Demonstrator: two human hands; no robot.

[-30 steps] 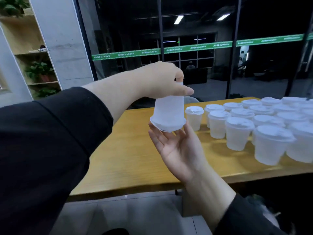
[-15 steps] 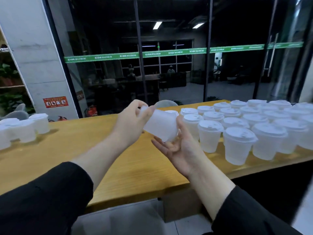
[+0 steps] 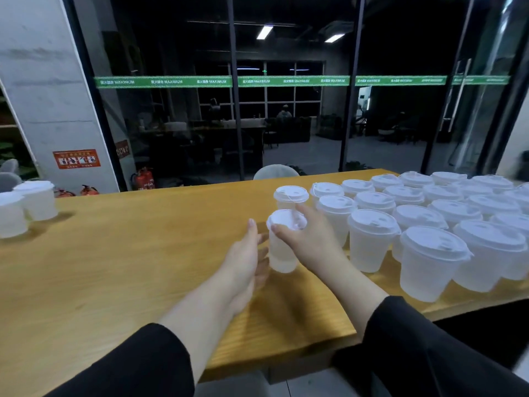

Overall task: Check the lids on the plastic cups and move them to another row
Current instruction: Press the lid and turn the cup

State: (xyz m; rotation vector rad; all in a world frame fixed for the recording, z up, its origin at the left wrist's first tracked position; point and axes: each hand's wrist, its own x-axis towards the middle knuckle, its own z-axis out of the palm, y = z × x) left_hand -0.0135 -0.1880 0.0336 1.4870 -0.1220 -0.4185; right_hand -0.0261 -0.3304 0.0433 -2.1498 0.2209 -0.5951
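A long green strip (image 3: pixel 257 81) runs across the glass wall (image 3: pixel 286 124) with the word "MAXIMUM" on it again and again, partly back to front, and a red sign (image 3: pixel 76 158) on the grey pillar (image 3: pixel 43 81) is too small to read.

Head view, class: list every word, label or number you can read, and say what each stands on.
"MAXIMUM", repeated, some mirrored: green strip across the glass wall.
Characters beside each "MAXIMUM": too small to read.
Red notice on the concrete pillar: pictograms, text too blurred.
Lidded cups: no print visible.
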